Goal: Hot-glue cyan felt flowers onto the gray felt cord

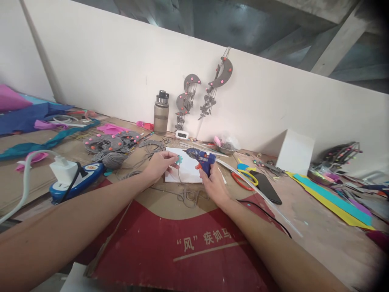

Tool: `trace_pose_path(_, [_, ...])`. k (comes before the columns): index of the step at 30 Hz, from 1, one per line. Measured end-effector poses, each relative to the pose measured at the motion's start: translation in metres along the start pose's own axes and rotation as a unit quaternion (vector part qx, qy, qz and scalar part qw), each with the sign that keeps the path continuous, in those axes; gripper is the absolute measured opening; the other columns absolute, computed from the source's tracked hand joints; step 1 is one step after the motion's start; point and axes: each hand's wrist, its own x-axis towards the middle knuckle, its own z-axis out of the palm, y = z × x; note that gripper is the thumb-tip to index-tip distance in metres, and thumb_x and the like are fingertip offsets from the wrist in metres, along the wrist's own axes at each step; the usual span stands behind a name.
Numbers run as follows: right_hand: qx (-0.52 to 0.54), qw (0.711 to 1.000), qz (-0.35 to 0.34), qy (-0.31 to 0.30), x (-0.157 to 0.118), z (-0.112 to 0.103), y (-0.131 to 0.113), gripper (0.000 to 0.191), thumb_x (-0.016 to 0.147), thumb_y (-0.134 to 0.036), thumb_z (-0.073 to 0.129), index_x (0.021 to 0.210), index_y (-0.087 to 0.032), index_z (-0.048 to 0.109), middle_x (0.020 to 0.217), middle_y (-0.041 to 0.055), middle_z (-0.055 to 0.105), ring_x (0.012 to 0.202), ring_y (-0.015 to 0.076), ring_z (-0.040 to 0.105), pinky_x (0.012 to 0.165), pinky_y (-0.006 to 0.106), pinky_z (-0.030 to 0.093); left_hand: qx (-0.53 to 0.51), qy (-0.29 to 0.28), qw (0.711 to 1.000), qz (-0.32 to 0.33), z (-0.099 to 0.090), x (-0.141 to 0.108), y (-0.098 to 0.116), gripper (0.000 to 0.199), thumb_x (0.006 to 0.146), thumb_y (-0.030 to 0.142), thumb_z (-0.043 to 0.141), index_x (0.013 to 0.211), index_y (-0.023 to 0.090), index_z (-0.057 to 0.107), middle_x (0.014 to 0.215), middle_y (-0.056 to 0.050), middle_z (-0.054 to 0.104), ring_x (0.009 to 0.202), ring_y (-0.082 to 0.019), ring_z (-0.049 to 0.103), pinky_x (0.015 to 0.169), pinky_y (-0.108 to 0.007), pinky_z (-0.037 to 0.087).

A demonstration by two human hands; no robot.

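Between the fingertips of my left hand (162, 164) is a small teal piece (179, 159), too small to make out its exact shape. Grey yarn (188, 196) trails below it in loose loops. My right hand (215, 183) is wrapped round the handle of a blue glue gun (207, 161), whose nozzle points left toward the teal piece. A long clear glue stick (258, 188) runs out behind the gun to the right. Under both hands lies a white sheet (194, 175) on a cardboard surface.
A blue power strip (75, 182) with a white plug stands at left, near grey felt pieces and a yarn ball (113, 160). Scissors (245, 180) and a black phone (266, 187) lie at right. A bottle (161, 115) stands by the wall, where moon-shaped hangings (225, 75) hang.
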Motion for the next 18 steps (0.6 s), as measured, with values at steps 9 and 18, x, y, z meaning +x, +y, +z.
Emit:
trace_pose_path(9, [-0.037,0.999,-0.016,-0.007,-0.0025,0.0059,0.0038,0.033,0.088,-0.033,0.043,0.118,-0.017,0.042,0.102,0.0102,0.062,0.090,0.0218,0.059,0.080,0.036,0.046,-0.066,0.021,0.997,-0.018,0.0007,0.0017,-0.0009,0.028,0.063,0.031,0.073,0.077,0.010,0.062,0.071,-0.005,0.063,0.058,-0.013,0.063,0.041,-0.019,0.043])
trace_pose_path(18, [-0.049,0.999,-0.024,-0.007,-0.0031,0.0061,0.0039,0.035,0.088,-0.032,0.044,0.120,-0.018,0.043,0.107,0.0108,0.062,0.094,0.0224,0.059,0.083,0.037,0.046,-0.092,0.026,0.995,-0.039,0.0012,0.0018,0.0002,0.021,0.064,0.024,0.072,0.076,0.009,0.061,0.067,-0.004,0.062,0.056,-0.012,0.062,0.042,-0.019,0.043])
